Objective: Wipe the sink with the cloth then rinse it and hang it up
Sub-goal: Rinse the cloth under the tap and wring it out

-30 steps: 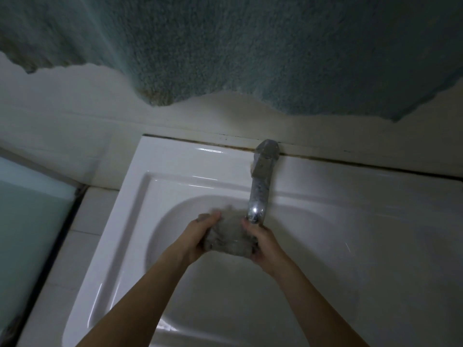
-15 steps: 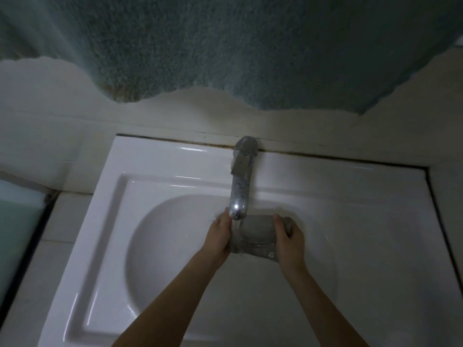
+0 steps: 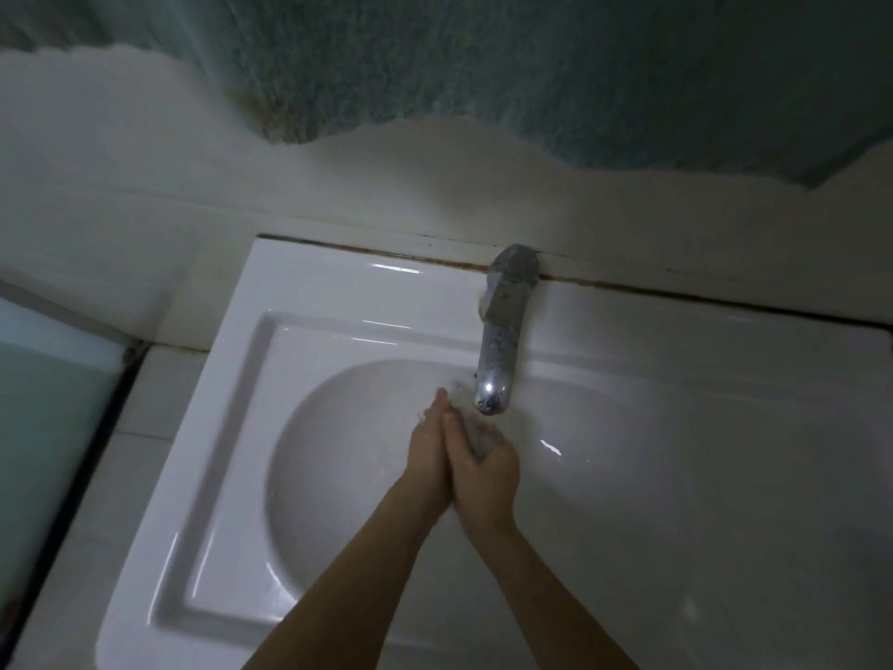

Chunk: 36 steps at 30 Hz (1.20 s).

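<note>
A white sink point(image 3: 232, 379) fills the lower part of the view, with a chrome tap point(image 3: 497, 350) at its back edge. Just under the spout, my left hand point(image 3: 427, 456) and my right hand point(image 3: 488, 471) are pressed together palm to palm over the basin. The grey cloth point(image 3: 476, 435) is squeezed between them; only a small blurred edge of it shows near my right fingers. Water seems to run from the spout onto the hands, though it is blurred.
A teal fluffy towel point(image 3: 531, 65) hangs on the wall above the sink. A pale ledge runs behind the sink. White counter tiles point(image 3: 111, 476) lie left of it, and a greenish glass panel point(image 3: 43, 418) stands at the far left.
My hands held the cloth stretched between them under the spout; now they have closed together, squeezing the cloth almost out of sight. The view has shifted right and down.
</note>
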Each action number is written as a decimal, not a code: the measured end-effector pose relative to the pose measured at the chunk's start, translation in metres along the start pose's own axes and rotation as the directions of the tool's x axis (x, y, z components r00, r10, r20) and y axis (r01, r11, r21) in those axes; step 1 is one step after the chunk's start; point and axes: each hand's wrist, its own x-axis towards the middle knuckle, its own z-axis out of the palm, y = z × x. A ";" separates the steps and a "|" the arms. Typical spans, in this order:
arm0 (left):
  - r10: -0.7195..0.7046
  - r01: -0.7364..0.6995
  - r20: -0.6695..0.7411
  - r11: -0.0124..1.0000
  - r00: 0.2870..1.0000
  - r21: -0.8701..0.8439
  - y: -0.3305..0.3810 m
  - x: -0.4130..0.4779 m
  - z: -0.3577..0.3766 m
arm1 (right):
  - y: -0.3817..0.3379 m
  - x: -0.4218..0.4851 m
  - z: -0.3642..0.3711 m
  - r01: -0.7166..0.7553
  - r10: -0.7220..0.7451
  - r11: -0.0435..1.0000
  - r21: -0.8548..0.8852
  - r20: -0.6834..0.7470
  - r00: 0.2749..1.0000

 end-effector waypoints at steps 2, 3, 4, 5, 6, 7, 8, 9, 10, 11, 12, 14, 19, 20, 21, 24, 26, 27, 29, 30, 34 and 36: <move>-0.027 0.027 0.008 0.999 1.000 0.043 -0.001 -0.007 0.012 | -0.003 0.024 -0.010 -0.048 0.042 0.996 -0.072 -0.082 0.996; -0.046 0.044 0.030 0.997 0.998 0.071 0.000 -0.012 0.015 | -0.004 0.037 -0.016 -0.084 0.077 0.994 -0.067 -0.099 0.992; -0.072 0.066 0.062 0.994 0.996 0.087 0.000 -0.014 0.017 | -0.004 0.048 -0.023 -0.120 0.114 0.992 -0.049 -0.112 0.987; -0.085 0.077 0.068 0.991 0.994 0.112 0.001 -0.014 0.016 | -0.004 0.054 -0.028 -0.150 0.146 0.988 -0.027 -0.117 0.982; -0.077 0.070 0.055 0.990 0.996 0.123 0.005 -0.011 0.014 | -0.004 0.053 -0.032 -0.164 0.161 0.986 -0.021 -0.111 0.981; -0.062 0.058 0.035 0.992 0.997 0.109 0.008 -0.006 0.010 | -0.004 0.046 -0.034 -0.164 0.161 0.986 -0.028 -0.098 0.982; -0.053 0.052 0.010 0.995 0.999 0.080 0.010 0.001 0.006 | -0.006 0.032 -0.035 -0.144 0.142 0.989 -0.019 -0.083 0.986; -0.061 0.061 -0.013 0.997 0.998 0.044 0.011 0.005 0.002 | -0.007 0.018 -0.033 -0.112 0.112 0.994 -0.007 -0.056 0.992; -0.067 0.067 -0.025 0.998 0.997 0.017 0.010 0.006 0.002 | -0.010 0.006 -0.030 -0.072 0.071 0.997 -0.020 -0.030 0.997; -0.070 0.070 -0.015 0.998 0.997 -0.008 0.006 0.005 0.004 | -0.013 -0.001 -0.024 -0.026 0.024 0.997 -0.069 -0.022 0.999; -0.064 0.064 -0.010 0.998 0.998 -0.001 -0.001 0.003 0.008 | -0.017 0.000 -0.019 0.006 -0.010 0.991 -0.135 -0.031 0.999; -0.078 0.079 -0.027 0.996 0.997 0.043 -0.013 -0.003 0.012 | -0.020 0.021 -0.012 -0.033 0.019 0.979 -0.203 -0.068 0.998; -0.150 0.149 -0.001 0.980 0.989 0.134 0.002 -0.006 0.001 | 0.000 0.055 -0.032 -0.146 0.132 0.974 -0.174 -0.090 0.987; -0.132 0.136 -0.039 0.983 0.991 0.123 0.007 -0.001 -0.004 | 0.001 0.047 -0.036 -0.134 0.119 0.978 -0.158 -0.105 0.987; -0.120 0.127 -0.066 0.987 0.991 0.103 0.010 0.003 -0.007 | 0.000 0.036 -0.036 -0.116 0.103 0.984 -0.136 -0.103 0.989; -0.066 0.073 -0.088 0.995 0.994 0.073 0.005 0.005 -0.004 | -0.007 0.005 -0.021 -0.060 0.059 0.990 -0.126 -0.012 0.998; -0.066 0.073 -0.078 0.993 0.995 0.097 -0.006 0.000 0.004 | -0.013 0.009 -0.011 -0.025 0.022 0.984 -0.177 -0.019 1.000; -0.091 0.098 -0.074 0.991 0.993 0.093 -0.007 -0.007 0.007 | -0.015 0.019 -0.010 -0.027 0.022 0.978 -0.205 -0.029 0.999; -0.158 0.163 -0.051 0.981 0.986 0.107 -0.003 -0.015 0.006 | -0.012 0.043 -0.011 -0.079 0.081 0.960 -0.267 -0.003 0.997; -0.167 0.168 -0.023 0.978 0.986 0.124 0.000 -0.015 0.001 | -0.005 0.053 -0.011 -0.126 0.133 0.954 -0.273 0.009 0.991; -0.073 0.085 -0.119 0.991 0.990 0.099 0.020 -0.008 -0.035 | 0.019 0.065 -0.002 -0.257 0.261 0.964 -0.069 0.049 0.964; -0.055 0.067 -0.194 0.996 0.979 0.056 0.026 0.001 -0.051 | 0.017 0.061 -0.001 -0.289 0.292 0.957 -0.037 0.122 0.949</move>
